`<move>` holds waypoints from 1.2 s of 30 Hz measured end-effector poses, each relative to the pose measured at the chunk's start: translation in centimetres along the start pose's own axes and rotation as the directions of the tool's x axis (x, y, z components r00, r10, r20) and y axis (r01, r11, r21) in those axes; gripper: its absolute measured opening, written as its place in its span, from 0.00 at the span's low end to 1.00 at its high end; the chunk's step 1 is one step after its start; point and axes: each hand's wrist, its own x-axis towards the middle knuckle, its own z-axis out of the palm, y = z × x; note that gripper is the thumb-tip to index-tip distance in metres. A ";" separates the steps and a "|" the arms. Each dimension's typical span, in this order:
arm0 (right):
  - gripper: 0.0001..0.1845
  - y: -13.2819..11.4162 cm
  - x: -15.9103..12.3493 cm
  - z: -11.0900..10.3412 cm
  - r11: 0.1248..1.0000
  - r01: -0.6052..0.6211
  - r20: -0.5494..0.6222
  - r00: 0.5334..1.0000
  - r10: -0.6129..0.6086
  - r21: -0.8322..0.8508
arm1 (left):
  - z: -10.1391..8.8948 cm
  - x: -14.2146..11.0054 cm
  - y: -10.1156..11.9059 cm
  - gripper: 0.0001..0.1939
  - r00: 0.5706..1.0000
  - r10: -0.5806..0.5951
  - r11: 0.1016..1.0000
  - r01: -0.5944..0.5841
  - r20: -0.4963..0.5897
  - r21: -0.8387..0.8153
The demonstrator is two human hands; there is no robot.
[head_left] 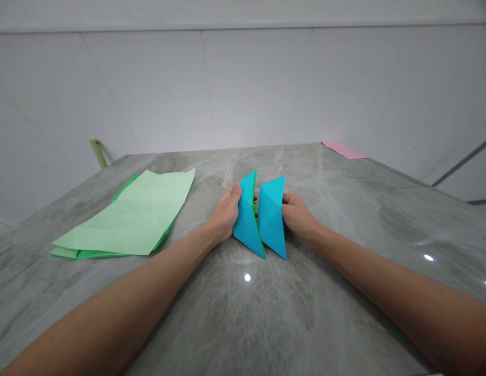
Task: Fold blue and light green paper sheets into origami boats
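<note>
Two blue folded paper pieces stand side by side over the middle of the table, with a narrow gap between them. My left hand (226,211) is closed on the left blue folded paper (247,219), its thumb lying on the near face and some fingertips showing behind in the gap. Green shows along that piece's right edge. From the right, my right hand (299,215) grips the right blue folded paper (272,216) at its outer edge; most of those fingers are hidden behind it. Whether the two pieces join at the back, I cannot tell.
Left of my arm lies a stack of pale green paper sheets (129,219) with darker green ones under it. A pink paper (346,150) rests at the table's far right edge. The grey marbled table (243,324) meets a white panelled wall (250,89).
</note>
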 end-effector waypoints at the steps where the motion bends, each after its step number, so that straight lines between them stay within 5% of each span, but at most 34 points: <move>1: 0.09 0.0 0.0 0.0 1.000 0.002 0.002 1.000 -0.002 0.005 | 0.0 0.0 0.0 0.13 1.000 0.007 1.000 -0.007 0.003 0.003; 27: 0.09 0.3 0.2 -0.2 0.992 -0.060 0.065 0.997 0.052 0.115 | -0.1 0.2 -0.5 0.13 0.997 0.073 0.994 -0.071 -0.021 0.082; 36: 0.09 -0.7 -0.3 0.0 0.998 0.056 0.047 0.997 -0.055 -0.005 | 0.6 -0.7 -0.1 0.11 0.988 0.124 0.976 -0.105 -0.091 0.193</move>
